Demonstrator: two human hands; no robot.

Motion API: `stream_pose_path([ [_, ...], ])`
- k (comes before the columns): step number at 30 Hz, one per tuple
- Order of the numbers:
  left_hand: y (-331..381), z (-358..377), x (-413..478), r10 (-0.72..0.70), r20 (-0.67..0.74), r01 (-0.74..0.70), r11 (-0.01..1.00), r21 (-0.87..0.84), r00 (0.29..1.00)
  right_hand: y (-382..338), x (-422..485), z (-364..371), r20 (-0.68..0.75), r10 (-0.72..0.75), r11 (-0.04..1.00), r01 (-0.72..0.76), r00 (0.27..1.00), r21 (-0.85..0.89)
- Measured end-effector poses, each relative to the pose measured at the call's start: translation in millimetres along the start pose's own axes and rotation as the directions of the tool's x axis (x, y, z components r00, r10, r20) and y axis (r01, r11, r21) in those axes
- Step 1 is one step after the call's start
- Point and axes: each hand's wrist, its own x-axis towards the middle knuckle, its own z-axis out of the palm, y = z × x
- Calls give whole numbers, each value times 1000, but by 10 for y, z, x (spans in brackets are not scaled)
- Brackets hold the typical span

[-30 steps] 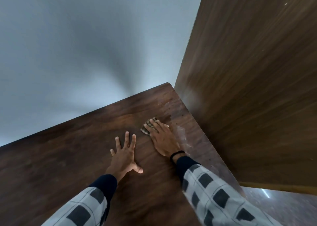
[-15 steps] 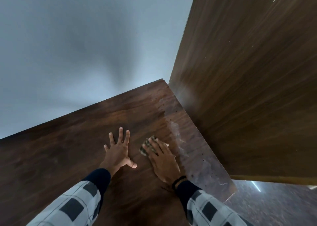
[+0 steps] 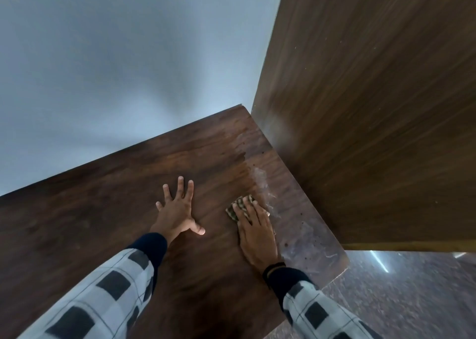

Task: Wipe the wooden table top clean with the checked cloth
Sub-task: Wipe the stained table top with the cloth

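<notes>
Right hand (image 3: 256, 231) presses the folded checked cloth (image 3: 238, 206) flat; left hand (image 3: 177, 210) rests beside it, fingers spread, on the dark wood-grain surface (image 3: 103, 197).

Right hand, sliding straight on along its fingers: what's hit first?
Nothing near: the right hand, pressing the checked cloth, points across bare dark wooden table top toward its far edge. The grey wall there is likely first, though depth is unclear.

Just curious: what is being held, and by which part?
Nothing gripped: right hand presses flat on most of the checked cloth; left hand lies bare on the table top.
</notes>
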Motion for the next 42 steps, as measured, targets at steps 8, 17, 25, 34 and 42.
stream_pose_path([
  [8,17,-27,-24,-21,16,21,1000,20,1000,192,-422,-64,6,44,999,-44,999,21],
  [17,30,-22,-50,-29,33,28,999,22,999,466,-776,-75,-39,98,994,-95,994,55],
  [25,40,-46,-54,-46,42,45,999,25,998,750,-1244,-91,-49,-93,996,93,994,2],
  [34,44,-18,-41,-55,36,54,997,46,998,988,-1475,-124,12,-79,996,80,997,-46],
  [42,83,17,-2,-100,51,95,991,90,994,627,-1743,28,50,-16,1000,15,999,15],
])
